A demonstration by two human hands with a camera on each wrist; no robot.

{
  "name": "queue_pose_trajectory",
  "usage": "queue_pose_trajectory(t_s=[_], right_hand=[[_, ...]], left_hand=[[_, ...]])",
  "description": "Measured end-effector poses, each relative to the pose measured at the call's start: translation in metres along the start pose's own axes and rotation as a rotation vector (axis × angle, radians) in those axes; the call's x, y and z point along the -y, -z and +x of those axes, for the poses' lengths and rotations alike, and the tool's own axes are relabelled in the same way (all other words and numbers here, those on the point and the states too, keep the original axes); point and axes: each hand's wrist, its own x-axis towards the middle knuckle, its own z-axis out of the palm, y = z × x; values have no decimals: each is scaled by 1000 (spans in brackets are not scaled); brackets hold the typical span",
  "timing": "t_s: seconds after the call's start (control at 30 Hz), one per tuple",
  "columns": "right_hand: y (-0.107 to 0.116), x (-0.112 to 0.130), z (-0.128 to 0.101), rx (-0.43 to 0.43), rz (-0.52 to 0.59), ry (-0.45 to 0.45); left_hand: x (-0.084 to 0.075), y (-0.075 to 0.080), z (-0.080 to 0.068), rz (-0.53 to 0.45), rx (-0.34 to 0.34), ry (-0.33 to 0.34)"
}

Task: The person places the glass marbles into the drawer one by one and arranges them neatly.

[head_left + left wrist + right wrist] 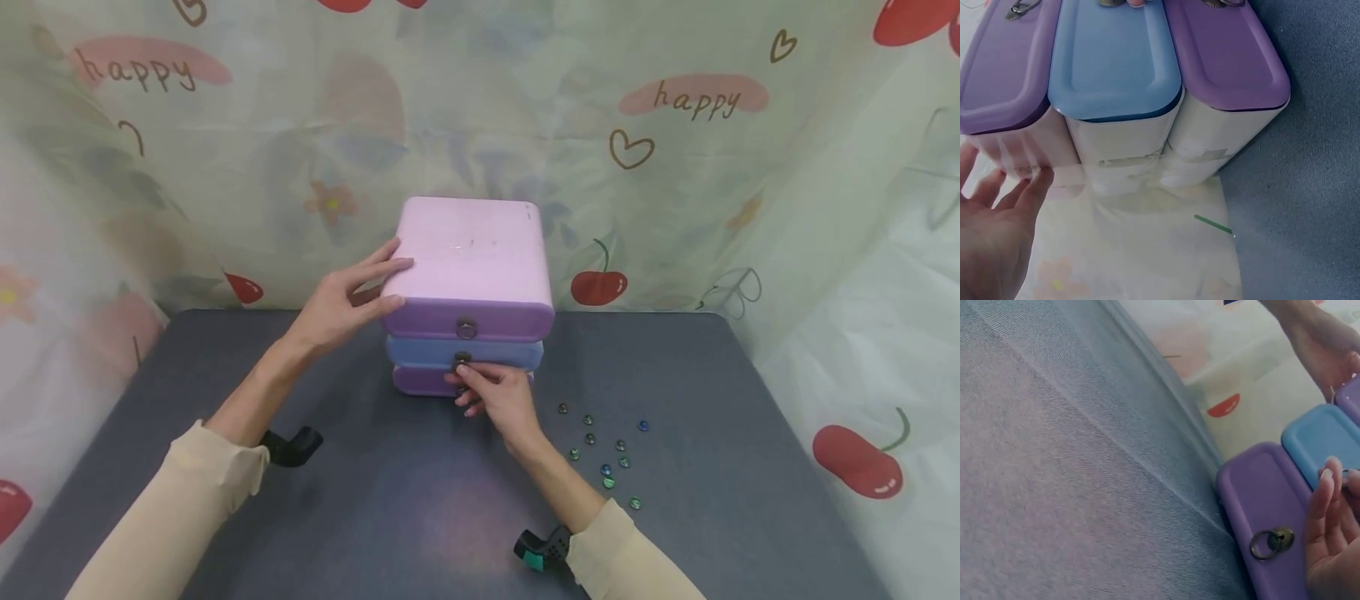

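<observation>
Soft even light — faint shadows, wide-angle edges

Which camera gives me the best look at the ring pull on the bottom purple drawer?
The right wrist view: the ring pull on the bottom purple drawer sits close and unblocked, beside the right hand. In the head view the right hand covers it. The left wrist view shows the drawer fronts, with only part of a ring pull at the frame's top edge.

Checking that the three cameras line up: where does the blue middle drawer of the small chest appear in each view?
Head: blue drawer at centre, between two purple drawers, right hand at its ring.
Left wrist: top centre, seen rotated, purple fronts on both sides.
Right wrist: right edge, partly behind the fingers.
Shared landmark: the bottom purple drawer.
</observation>
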Motion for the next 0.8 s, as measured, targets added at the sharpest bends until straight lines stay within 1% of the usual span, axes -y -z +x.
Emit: queue_pose_trajectory(t_s=[0.13, 0.4, 0.5, 0.67, 0.8], right_hand=[[-3, -3, 1, -27, 24, 34], [-1, -6, 0, -29, 11, 102], [0, -8, -3, -9, -11, 121], [1, -10, -11, 41, -69, 151], [2, -9, -18, 46, -81, 151]], left_hand=[[1, 1, 0, -24, 12, 3], [2, -1, -1, -56, 0, 5], [3, -1, 0, -50, -1, 13], [3, 0, 2, -65, 9, 48], [3, 0, 2, -62, 7, 54]])
